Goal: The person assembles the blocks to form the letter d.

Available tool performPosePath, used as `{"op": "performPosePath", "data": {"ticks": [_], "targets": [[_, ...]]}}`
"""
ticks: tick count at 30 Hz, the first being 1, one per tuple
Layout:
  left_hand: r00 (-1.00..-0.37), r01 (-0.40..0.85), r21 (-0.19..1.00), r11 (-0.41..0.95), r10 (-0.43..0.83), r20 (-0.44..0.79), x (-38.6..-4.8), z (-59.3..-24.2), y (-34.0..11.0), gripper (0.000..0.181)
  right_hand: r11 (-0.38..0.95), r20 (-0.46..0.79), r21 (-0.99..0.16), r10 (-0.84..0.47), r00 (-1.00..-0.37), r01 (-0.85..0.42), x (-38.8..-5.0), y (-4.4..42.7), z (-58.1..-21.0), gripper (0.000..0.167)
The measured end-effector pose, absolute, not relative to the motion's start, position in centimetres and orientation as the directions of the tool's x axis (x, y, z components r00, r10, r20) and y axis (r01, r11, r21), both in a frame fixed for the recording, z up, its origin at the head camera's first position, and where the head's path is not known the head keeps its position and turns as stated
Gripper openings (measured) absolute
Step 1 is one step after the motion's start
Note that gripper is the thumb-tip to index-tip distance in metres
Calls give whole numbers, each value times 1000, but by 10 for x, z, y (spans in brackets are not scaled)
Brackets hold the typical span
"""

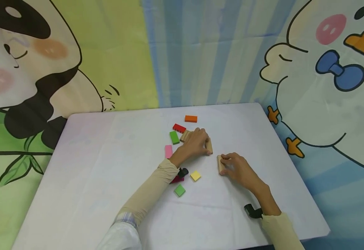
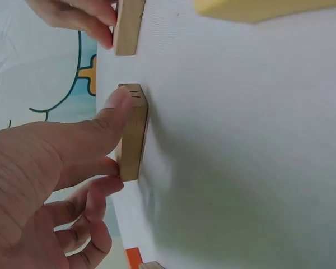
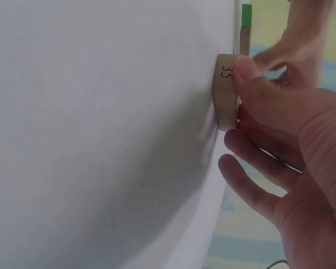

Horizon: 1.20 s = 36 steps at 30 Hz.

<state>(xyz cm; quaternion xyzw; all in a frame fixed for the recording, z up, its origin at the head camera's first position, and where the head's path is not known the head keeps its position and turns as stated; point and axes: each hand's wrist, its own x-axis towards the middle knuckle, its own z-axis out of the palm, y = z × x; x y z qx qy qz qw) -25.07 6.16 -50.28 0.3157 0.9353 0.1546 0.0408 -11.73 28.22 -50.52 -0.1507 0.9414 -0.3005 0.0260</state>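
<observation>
In the head view my left hand [image 1: 195, 143] pinches a plain wooden block [image 1: 209, 146] standing on the table; in the left wrist view the thumb of that hand [image 2: 61, 162] lies on the block's [image 2: 134, 137] upper end. To its right and nearer me, my right hand [image 1: 239, 170] pinches another wooden block [image 1: 220, 164]. In the right wrist view this block [image 3: 226, 95] bears the number 35 and sits between thumb and fingers of the hand [image 3: 291, 140]. The two blocks stand apart.
Left of my left hand are another wooden block [image 1: 185, 135], a red block [image 1: 179, 128], an orange block [image 1: 191, 118], a green block [image 1: 174, 137] and a pink block [image 1: 168, 151]. Nearer me are a yellow block [image 1: 195, 176], a green one [image 1: 179, 190] and a dark red one [image 1: 177, 180].
</observation>
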Motion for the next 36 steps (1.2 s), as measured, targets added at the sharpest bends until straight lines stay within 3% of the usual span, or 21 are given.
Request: {"op": "performPosePath", "data": {"ticks": [10,18,36], "targets": [[-786,602,273,750,617,39,-257,-501,75,33,826,90,-459,-323,-942,-327,-106,273,-506,53],[-779,602,331,727,626,42,-259,-502,84,38,779,112,-500,-375,-920,-378,-107,271,-505,52],[-770,617,310,724,637,45,-258,-502,87,34,774,84,-529,-360,-929,-348,-122,266,-508,53]]}}
